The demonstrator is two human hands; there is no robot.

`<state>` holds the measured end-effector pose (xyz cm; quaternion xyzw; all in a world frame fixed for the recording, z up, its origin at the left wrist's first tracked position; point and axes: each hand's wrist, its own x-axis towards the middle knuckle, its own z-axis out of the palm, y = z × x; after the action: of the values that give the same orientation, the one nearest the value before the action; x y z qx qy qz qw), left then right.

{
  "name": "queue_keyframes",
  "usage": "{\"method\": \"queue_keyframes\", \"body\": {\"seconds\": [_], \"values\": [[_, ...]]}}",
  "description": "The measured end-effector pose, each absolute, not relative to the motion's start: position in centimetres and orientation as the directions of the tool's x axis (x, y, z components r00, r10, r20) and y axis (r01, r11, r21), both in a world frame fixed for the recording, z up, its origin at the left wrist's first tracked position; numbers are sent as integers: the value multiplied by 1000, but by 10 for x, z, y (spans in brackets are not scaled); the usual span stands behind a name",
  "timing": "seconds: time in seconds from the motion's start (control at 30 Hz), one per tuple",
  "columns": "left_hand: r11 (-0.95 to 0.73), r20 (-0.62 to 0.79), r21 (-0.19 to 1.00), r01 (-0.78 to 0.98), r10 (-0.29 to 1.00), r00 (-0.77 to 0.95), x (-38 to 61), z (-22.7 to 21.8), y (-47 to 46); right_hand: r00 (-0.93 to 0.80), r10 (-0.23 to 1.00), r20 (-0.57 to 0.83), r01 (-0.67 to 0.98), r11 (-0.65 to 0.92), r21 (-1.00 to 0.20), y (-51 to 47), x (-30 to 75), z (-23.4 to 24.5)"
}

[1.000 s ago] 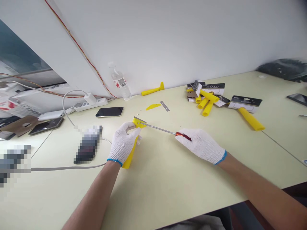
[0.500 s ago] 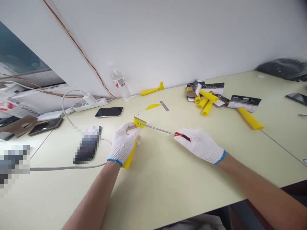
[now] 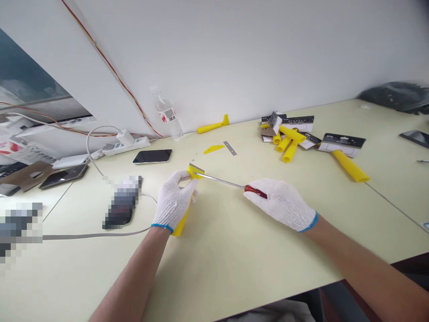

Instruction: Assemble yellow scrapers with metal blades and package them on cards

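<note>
Yellow scraper (image 3: 179, 227) | clamped in left hand (image 3: 173, 202) | screwdriver (image 3: 224, 181) in right hand (image 3: 281, 205) | tip at head | hands apart

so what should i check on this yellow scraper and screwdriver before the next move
left hand gripping the yellow scraper: ok
right hand holding the red-handled screwdriver: ok
screwdriver tip seated in the scraper's metal head: cannot tell, too small to see
white knit gloves on both hands: ok
small metal strip on the table kept apart from both hands: ok
</note>
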<state>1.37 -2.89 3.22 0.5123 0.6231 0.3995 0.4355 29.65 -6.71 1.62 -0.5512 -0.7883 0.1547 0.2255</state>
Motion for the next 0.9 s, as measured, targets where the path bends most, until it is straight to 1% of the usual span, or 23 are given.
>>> {"method": "queue_keyframes", "body": {"seconds": [0.07, 0.13, 0.3, 0.4, 0.53, 0.63, 0.77, 0.83, 0.9], "values": [[111, -58, 897, 429, 989, -135, 14, 27, -29, -295, 932, 209, 812, 360, -459, -68, 296, 18], [58, 16, 861, 505, 990, -140, 14, 22, -28, -293, 932, 213, 807, 360, -469, -68, 295, 19], [-6, 113, 832, 554, 981, -158, 12, 15, -28, -289, 939, 186, 748, 342, -569, -69, 295, 20], [-42, 172, 786, 616, 973, -153, 13, 15, -28, -292, 939, 182, 744, 343, -573, -69, 296, 21], [-82, 240, 696, 713, 963, -123, 13, 16, -28, -296, 946, 133, 751, 317, -579, -69, 299, 24], [-100, 255, 654, 749, 962, -94, 13, 16, -28, -291, 953, 80, 745, 278, -607, -69, 301, 26], [-87, 234, 654, 752, 968, -92, 13, 17, -28, -234, 972, 21, 746, 193, -637, -68, 302, 26], [-89, 230, 654, 751, 970, -85, 13, 18, -28, -196, 980, 33, 752, 172, -636, -69, 303, 25], [-99, 226, 653, 751, 972, -68, 14, 18, -28, -207, 976, 73, 755, 207, -622, -69, 303, 23]]}}
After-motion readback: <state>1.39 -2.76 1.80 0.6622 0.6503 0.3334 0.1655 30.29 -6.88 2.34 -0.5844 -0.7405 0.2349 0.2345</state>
